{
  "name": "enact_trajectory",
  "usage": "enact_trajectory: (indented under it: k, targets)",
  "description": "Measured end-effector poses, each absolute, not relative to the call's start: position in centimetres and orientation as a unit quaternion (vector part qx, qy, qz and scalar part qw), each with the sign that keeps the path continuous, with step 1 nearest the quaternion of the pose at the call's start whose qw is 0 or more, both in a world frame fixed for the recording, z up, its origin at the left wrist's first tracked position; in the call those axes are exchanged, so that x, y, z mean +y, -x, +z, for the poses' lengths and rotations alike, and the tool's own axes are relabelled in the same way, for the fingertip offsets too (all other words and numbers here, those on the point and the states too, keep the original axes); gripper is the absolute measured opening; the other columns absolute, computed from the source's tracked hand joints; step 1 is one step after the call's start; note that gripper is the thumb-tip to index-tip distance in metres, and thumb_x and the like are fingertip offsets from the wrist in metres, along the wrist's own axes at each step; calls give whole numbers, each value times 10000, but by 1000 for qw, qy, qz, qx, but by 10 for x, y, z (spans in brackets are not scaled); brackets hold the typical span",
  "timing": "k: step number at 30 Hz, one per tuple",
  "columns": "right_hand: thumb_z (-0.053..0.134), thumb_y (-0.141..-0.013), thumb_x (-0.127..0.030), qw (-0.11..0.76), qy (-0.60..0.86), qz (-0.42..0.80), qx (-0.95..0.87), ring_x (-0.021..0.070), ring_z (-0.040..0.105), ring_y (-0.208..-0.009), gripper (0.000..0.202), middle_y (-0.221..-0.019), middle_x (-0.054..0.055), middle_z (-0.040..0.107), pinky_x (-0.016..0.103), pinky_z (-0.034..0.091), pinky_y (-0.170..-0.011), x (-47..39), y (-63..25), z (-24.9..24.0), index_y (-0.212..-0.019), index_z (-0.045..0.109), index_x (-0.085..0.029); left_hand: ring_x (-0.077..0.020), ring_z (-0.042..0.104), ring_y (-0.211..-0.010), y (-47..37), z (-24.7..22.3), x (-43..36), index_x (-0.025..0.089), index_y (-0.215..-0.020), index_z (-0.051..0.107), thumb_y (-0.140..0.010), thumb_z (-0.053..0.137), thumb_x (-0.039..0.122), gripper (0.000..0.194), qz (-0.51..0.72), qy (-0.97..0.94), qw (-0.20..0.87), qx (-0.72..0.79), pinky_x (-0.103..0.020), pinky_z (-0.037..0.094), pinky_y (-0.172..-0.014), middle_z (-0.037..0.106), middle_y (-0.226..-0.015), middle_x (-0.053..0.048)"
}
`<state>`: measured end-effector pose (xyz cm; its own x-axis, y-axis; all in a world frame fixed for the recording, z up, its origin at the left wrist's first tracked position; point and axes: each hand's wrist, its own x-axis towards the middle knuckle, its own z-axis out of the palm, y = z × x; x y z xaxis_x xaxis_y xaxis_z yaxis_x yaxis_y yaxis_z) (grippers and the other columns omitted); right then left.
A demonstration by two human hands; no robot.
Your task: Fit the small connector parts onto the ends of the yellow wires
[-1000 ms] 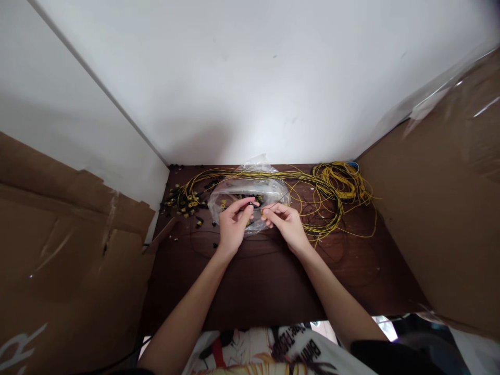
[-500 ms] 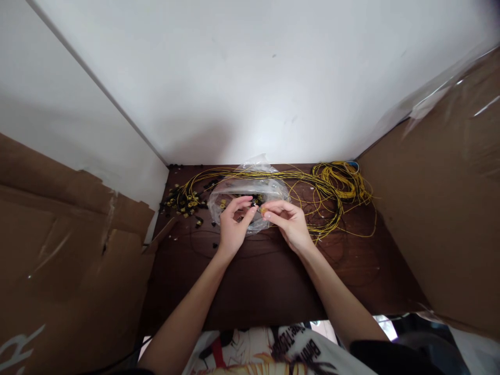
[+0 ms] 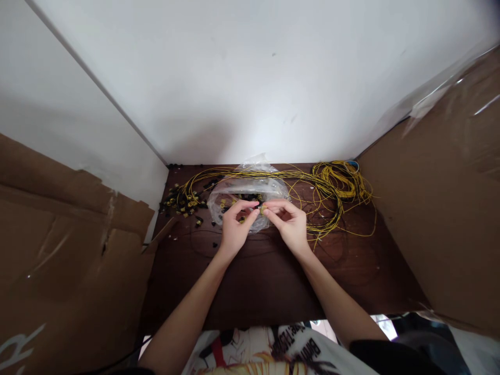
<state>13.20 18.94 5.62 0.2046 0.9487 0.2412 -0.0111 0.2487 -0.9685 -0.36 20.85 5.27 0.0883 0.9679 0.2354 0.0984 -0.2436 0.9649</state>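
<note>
My left hand [image 3: 237, 225] and my right hand [image 3: 288, 223] meet over a clear plastic bag [image 3: 219, 194]. Thumb and finger of the right pinch a small yellow connector piece [image 3: 263, 209]. The left fingertips are closed at its other side, around a small dark part that they mostly hide. Black and yellow pieces lie inside the bag. Behind the hands a bundle of yellow and black wires [image 3: 269, 175] arches across, ending at the left in a pile of black and yellow connectors [image 3: 187, 201].
A coil of yellow wire [image 3: 344, 179] rests at the back right of the brown table [image 3: 258, 286]. Cardboard stands on both sides, left [image 3: 70, 250] and right [image 3: 445, 198]. A white wall [image 3: 250, 83] rises behind. Small black bits are scattered at the left.
My hands have come together, the left moving slightly right. Its thumb and finger have closed up at the yellow connector piece, which the right still pinches.
</note>
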Motion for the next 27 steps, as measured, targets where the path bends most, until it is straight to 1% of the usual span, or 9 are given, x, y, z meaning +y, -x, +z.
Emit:
enact_trajectory:
  k: [6,12,19,23,27]
  targets:
    - [690,-726,-221,605,473,384,-513,145,622,-730,120,-818,32,659,292,515,-711,189,-132,56,-844,697,-202,-153,608,-814,4,52,209,165,-867,667,-766,627,213,119,513,-615,421,425,-240,476,-675,661,-881,-55]
    - [690,-727,-249,593,482,384,-518,152,625,-737,132,-820,34,658,299,520,-715,189,-132,56,-849,695,-199,-140,595,-779,4,52,209,162,-850,678,-757,634,192,107,521,-618,427,406,-241,469,-661,654,-857,-53]
    - [692,-725,-262,584,483,401,-515,176,631,-803,79,-838,42,669,329,515,-765,188,-132,58,-784,697,-210,-155,602,-758,5,53,210,164,-785,699,-725,668,203,78,525,-614,426,408,-271,476,-672,658,-792,-51]
    - [702,-712,-244,583,480,409,-511,171,628,-768,55,-787,28,671,320,503,-738,188,-132,58,-757,704,-213,-144,591,-707,6,53,211,166,-768,708,-705,688,201,75,532,-618,413,406,-264,463,-643,647,-738,-41]
    - [703,-710,-207,583,471,414,-517,158,625,-751,35,-767,19,668,305,492,-730,188,-133,59,-743,711,-217,-134,576,-681,6,53,211,164,-755,702,-725,663,182,52,536,-626,401,400,-255,452,-628,637,-720,-35]
